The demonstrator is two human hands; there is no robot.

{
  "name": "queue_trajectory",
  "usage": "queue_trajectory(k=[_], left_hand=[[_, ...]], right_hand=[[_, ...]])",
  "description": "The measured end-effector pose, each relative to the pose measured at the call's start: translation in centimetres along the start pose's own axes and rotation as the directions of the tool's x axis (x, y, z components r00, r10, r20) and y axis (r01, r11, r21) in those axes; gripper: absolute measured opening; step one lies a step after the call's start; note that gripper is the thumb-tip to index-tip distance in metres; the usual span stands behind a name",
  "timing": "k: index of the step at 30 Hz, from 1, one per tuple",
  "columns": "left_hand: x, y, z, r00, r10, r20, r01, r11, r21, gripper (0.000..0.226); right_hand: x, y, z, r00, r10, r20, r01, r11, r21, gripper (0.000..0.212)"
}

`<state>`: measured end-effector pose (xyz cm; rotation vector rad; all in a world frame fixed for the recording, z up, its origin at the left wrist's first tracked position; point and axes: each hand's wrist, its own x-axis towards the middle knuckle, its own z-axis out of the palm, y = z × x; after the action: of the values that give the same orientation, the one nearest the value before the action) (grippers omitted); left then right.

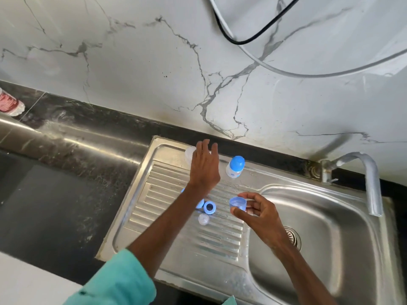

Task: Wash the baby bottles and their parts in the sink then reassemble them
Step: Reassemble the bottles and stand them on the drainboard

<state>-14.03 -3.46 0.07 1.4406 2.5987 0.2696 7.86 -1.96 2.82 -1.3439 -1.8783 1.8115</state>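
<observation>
While stretching toward twelve o'clock across the drainboard [176,238], spreads the left hand [203,166] wide, fingers straight, over a clear bottle [189,154] at the far edge. Cannot tell whether touching it. Pinches a blue cap [237,204] in the right hand [256,211], thumb and curled fingers round its wall, at three o'clock from the loose parts and beside the lip of the sink [341,249].

Reads as the putting-together stage, or the sorting just ahead of it. No water seen at the tap [372,188]. One capped bottle [235,167] complete at two o'clock from the left hand. A blue ring [209,207] and a clear teat [203,219] loose at six o'clock from that hand.

Calls next for closing the left fingers round the clear bottle and drawing it back toward six o'clock. Then seating the teat in the ring, screwing the ring down, and fitting the cap last.

Holds the cap mouth up, tipped a little toward ten o'clock, its axis near upright, so probably needs turning mouth-down before fitting. Stands the capped bottle upright, dome on top, long axis vertical. Seems to stand the clear bottle upright too, mouth up, though largely hidden behind the fingers.
</observation>
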Motion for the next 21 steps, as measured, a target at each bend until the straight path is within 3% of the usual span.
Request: queue_trajectory(k=[2, 5, 12, 17, 19, 21], left_hand=[[1.9, -0.5, 1.0, 0.990, -0.005, 0.139, -0.018, 0.986, 0.165, 0.093], [2.9, -1.4, 2.1, 0.976, 0.020, 0.218, -0.086, 0.950, 0.301, 0.082], [2.7, -1.9, 3.1, 0.991, 0.082, 0.103, -0.104, 0.967, 0.234, 0.069], [0.3, -1.6, 0.0, 0.997, 0.073, -0.029, -0.070, 0.993, 0.100, 0.062], [-2.1, -1.9, -2.1, 0.998, 0.023, -0.061, -0.028, 0.997, -0.077, 0.059], [-5.5, -2.4, -4.2, 0.998, -0.051, -0.032, 0.037, 0.938, -0.344, 0.056]], right_hand=[[0.1, 0.0, -0.1, 1.000, -0.001, -0.002, 0.001, 1.000, 0.002, 0.036], [0.1, 0.1, -0.3, 1.000, 0.005, -0.008, -0.005, 1.000, 0.012, 0.036], [-0.2, 0.3, -1.0, 1.000, 0.014, -0.015, -0.014, 1.000, -0.007, 0.038], [-1.0, -0.4, -1.9, 0.999, -0.011, -0.035, 0.011, 1.000, 0.009, 0.039], [-1.5, -1.0, -2.4, 0.999, -0.035, -0.036, 0.036, 0.999, 0.026, 0.040], [-2.5, -1.9, -3.0, 0.998, -0.057, -0.023, 0.058, 0.997, 0.042, 0.040]])
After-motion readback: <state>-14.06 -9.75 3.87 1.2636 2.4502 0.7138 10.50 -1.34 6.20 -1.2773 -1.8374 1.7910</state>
